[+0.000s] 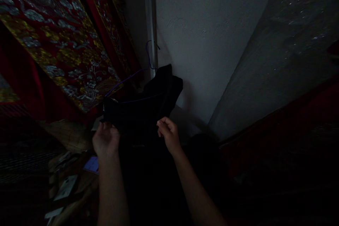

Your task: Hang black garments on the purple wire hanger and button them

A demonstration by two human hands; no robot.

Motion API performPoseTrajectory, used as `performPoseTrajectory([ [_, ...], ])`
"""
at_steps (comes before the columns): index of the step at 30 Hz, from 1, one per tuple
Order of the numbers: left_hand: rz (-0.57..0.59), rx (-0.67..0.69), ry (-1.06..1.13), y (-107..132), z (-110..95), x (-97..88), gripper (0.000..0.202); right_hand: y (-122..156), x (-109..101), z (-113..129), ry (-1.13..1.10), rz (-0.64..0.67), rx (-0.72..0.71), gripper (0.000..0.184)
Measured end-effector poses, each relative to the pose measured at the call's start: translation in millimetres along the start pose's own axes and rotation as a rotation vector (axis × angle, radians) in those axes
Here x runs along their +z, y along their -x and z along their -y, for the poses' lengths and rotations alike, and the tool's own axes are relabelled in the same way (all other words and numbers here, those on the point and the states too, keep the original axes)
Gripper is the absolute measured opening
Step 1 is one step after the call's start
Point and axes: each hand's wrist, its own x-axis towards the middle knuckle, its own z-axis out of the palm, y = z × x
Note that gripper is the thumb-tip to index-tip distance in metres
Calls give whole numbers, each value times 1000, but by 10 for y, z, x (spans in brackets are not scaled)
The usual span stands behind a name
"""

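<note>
A black garment (pixel 137 113) spreads between my two hands, its folds lost in the dark. A thin purple wire hanger (pixel 129 77) runs along its upper side, and the hook rises beside a pale upright strip. My left hand (pixel 106 137) is closed on the garment's left edge, near a small shiny bit that may be a zip or clasp. With fingers pinched, my right hand (pixel 168 131) grips the cloth's right edge. The garment's lower part is too dark to make out.
Red cloth with gold and silver embroidery (pixel 60 39) hangs at the left. A grey wall (pixel 206 35) stands ahead, with shiny clear sheeting (pixel 296 24) to its right. At lower left, a wooden chair or rack (pixel 79 201) bears a phone-like flat object (pixel 66 186) and a purple item (pixel 91 164).
</note>
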Motion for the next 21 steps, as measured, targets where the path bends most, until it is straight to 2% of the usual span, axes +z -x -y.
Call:
performPoseTrajectory([
  [2, -43, -194, 72, 226, 182, -32, 16, 83, -23, -107, -58, -62, 55, 37],
  [4, -2, -281, 68, 395, 288, 92, 13, 110, -109, -204, -35, -114, 79, 39],
  [6, 60, -236, 36, 513, 321, 277, 16, 108, -218, -252, 67, -171, 63, 40],
  [8, 99, -131, -18, 627, 318, 449, 21, 109, -301, -230, 159, -208, 18, 38],
  [9, 110, -85, -64, 694, 318, 521, 23, 119, -321, -196, 175, -187, -4, 36],
  [11, 146, -31, -197, 852, 331, 639, 23, 165, -313, -105, 143, -57, -23, 32],
  [13, 227, 5, -340, 1014, 357, 731, 23, 229, -258, -19, 73, 105, -12, 41],
  [15, 341, 69, -450, 1136, 374, 804, 21, 282, -195, 37, 41, 170, -8, 50],
  [16, 387, 119, -497, 1173, 374, 830, 19, 296, -178, 55, 48, 170, -13, 48],
  [19, 464, 246, -607, 1182, 347, 847, 16, 270, -234, 127, 141, 236, 25, 18],
  [21, 582, 168, -596, 1125, 338, 798, 23, 184, -362, 229, 236, 336, 75, 17],
])
